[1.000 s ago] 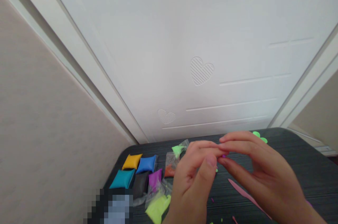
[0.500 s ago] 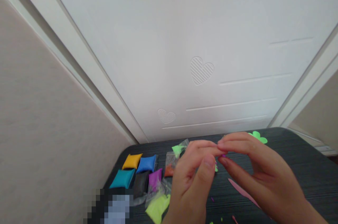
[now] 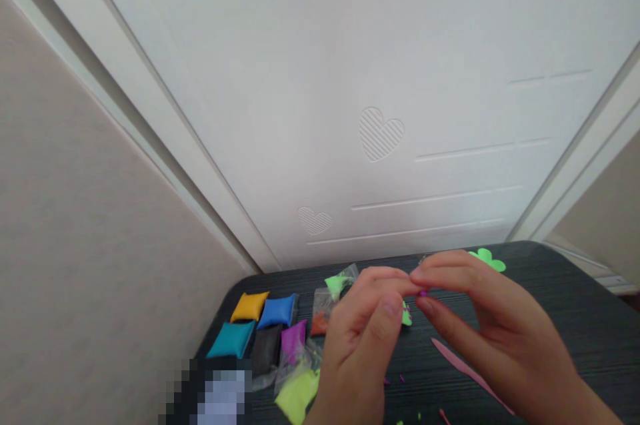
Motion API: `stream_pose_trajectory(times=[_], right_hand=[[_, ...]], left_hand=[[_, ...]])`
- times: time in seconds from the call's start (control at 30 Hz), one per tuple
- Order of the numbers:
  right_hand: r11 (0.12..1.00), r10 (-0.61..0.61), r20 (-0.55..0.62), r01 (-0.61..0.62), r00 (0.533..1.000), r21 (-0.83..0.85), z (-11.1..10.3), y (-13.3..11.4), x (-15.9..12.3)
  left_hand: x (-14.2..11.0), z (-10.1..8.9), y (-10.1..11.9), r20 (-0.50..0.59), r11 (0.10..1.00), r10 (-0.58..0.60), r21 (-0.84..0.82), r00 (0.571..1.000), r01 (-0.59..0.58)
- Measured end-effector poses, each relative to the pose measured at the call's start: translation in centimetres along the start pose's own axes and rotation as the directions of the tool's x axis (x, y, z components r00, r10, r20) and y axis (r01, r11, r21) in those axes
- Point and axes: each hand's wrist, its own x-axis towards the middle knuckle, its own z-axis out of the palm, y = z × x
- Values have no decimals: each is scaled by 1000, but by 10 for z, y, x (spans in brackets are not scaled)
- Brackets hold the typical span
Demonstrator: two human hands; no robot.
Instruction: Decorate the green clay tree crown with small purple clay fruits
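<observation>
A tiny purple piece of modelling clay (image 3: 423, 293) is pinched between the thumb and fingers of my right hand (image 3: 493, 318). My left hand (image 3: 367, 331) meets it from the other side, its fingertips touching my right fingertips beside the clay. The left fingers are curled together with the thumb close to them; what they hold, if anything, is hidden. Partly behind the left hand lies a green clay shape with purple marks (image 3: 407, 315). A pink modelling knife (image 3: 470, 375) rests on the table below my right hand.
Clay packets in yellow (image 3: 249, 306), blue (image 3: 277, 311), teal (image 3: 231, 339), black (image 3: 267, 348) and purple (image 3: 293, 339) lie left on the dark table (image 3: 560, 318). Opened bags hold lime (image 3: 297, 395), orange (image 3: 319, 325) and green clay (image 3: 336, 285). A green flower-like shape (image 3: 487, 259) lies behind my right hand.
My left hand has shifted slightly left, showing more of the green shape behind it. The purple piece shows a little more between my right fingertips.
</observation>
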Motion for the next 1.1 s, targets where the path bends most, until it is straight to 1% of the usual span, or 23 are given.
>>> stream_pose_trajectory(times=[0.13, 0.23, 0.4, 0.57, 0.73, 0.87, 0.97, 1.1], right_hand=[[999, -22, -30, 21, 999, -26, 2, 0, 3], [998, -55, -55, 54, 997, -16, 3, 0, 4], [999, -52, -59, 52, 997, -3, 3, 2, 2], [997, -60, -74, 56, 995, -53, 3, 4, 0], [998, -32, -76, 29, 997, -50, 4, 6, 1], [999, -19, -73, 17, 997, -28, 5, 7, 0], [1000, 1, -79, -2, 997, -12, 5, 8, 0], [1000, 2, -40, -2, 999, -7, 5, 7, 1]], left_hand=[[-2, -3, -4, 25, 1000, -10, -2, 1000, 10], [-3, -6, -7, 58, 1000, -23, -6, 998, 23], [0, -5, -3, 122, 998, -43, -39, 992, 48], [2, -4, 1, 53, 996, -75, -48, 996, 77], [3, -7, 1, 83, 992, -115, -45, 990, 119], [4, -7, 0, 106, 991, -120, -50, 987, 126], [3, -6, -1, 81, 994, -105, -29, 991, 107], [2, -5, -4, 79, 998, -60, 2, 995, 60]])
